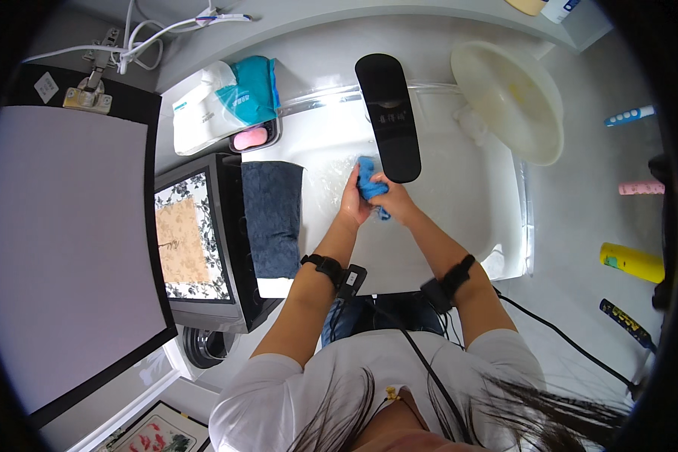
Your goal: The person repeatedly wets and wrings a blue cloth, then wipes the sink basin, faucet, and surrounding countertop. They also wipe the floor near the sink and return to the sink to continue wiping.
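A wet blue cloth [366,182] is bunched between my two hands, over the white sink basin [446,226]. My left hand [352,198] presses along the cloth's left side with the fingers pointing up. Gripping it from the right, my right hand [394,199] has its fingers curled over the middle, and a crumpled end sticks out below. The black faucet [389,118] reaches forward just above my right hand. Water glistens in the basin left of the cloth.
A dark blue towel [272,220] drapes over the sink's left edge. Behind it are a pink soap bar [251,138] in a black dish and a tissue pack [248,90]. A cream basin [508,101] leans at the back right. An open cabinet door [79,254] stands left.
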The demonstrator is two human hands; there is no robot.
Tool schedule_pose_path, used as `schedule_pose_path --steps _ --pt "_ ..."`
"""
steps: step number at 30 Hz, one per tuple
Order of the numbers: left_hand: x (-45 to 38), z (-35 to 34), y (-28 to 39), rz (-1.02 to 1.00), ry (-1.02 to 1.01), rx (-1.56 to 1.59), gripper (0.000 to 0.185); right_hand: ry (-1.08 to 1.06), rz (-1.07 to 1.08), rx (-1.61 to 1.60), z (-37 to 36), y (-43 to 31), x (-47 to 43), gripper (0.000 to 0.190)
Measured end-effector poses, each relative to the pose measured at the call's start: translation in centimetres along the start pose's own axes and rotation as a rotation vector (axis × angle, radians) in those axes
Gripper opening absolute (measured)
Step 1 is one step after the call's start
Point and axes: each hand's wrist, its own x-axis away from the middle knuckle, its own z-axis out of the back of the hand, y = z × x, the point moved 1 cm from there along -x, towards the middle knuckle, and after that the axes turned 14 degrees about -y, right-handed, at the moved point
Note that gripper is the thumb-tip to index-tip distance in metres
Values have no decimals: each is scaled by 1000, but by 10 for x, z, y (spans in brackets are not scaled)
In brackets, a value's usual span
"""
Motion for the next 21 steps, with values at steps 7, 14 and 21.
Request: schedule_pose_path --steps 7,14,21 --pt "2 11 -21 5 -491 130 28 228 393 634 -43 -50 46 29" --pt "24 -1 -34 -11 177 -302 20 293 473 919 -13 -19 36 19" --pt "68 -8 -2 -114 161 -2333 59 389 -53 1298 30 3 68 38"
